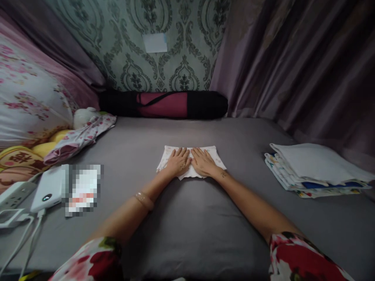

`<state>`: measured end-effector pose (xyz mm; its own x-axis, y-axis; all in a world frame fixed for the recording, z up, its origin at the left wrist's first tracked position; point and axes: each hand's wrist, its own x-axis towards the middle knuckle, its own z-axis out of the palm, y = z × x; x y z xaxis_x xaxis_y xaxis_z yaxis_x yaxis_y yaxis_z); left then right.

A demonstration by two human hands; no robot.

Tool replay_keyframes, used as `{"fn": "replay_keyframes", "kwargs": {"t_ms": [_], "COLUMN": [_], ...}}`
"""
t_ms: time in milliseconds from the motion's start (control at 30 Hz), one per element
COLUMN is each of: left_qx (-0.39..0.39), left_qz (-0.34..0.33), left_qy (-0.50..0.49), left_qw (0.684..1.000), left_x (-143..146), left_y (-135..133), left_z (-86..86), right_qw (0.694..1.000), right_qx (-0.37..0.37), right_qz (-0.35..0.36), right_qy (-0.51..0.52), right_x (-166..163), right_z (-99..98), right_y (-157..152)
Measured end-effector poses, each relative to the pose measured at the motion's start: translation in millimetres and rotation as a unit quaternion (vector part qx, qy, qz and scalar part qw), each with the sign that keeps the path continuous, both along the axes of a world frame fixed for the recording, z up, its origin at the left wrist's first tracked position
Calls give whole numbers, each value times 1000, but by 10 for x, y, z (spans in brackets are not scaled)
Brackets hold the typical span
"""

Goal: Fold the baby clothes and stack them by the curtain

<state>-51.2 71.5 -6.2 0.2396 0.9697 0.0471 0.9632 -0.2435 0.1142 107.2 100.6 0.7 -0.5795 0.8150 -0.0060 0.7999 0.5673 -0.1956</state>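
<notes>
A small white garment [217, 160] with faint pink prints lies flat on the grey bed sheet [190, 218]. My left hand [178, 162] rests palm down on its left half, fingers stretched away from me. On the right half, my right hand [202, 162] lies flat too, close beside the left. Both hands touch the cloth and hide much of its middle. What kind of garment it is, I cannot tell.
Folded clothes [319, 168] are stacked at the right. A power bank [50, 189] with cables, a power strip [17, 193] and a blurred-out item [83, 189] lie at the left. Behind them is a patterned cloth [84, 136]. A black and red long bag [164, 104] lies along the wall.
</notes>
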Motion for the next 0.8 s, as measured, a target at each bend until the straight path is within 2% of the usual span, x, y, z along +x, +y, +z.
{"fn": "replay_keyframes", "kwargs": {"t_ms": [133, 233, 300, 467, 700, 800], "left_qx": [-6, 29, 45, 28, 12, 30], "left_qz": [6, 40, 64, 89, 79, 59], "left_qy": [4, 24, 34, 39, 30, 23], "left_qw": [1000, 999, 996, 995, 996, 998], "left_x": [-42, -83, -106, -117, -106, -69], "left_y": [-24, -65, -86, -89, -117, -174], "left_z": [54, 58, 30, -46, 72, 106], "right_qw": [1000, 1000, 999, 999, 1000, 1000], "right_qx": [-20, -6, 2, 8, -4, 8], "right_qz": [7, 15, 19, 14, 24, 16], "right_qy": [-4, 16, 25, 27, 16, 15], "right_x": [-43, -132, -195, -269, -212, -111], "right_z": [86, 107, 83, -20, 53, 95], "right_y": [-6, -42, -71, -102, -85, -90]}}
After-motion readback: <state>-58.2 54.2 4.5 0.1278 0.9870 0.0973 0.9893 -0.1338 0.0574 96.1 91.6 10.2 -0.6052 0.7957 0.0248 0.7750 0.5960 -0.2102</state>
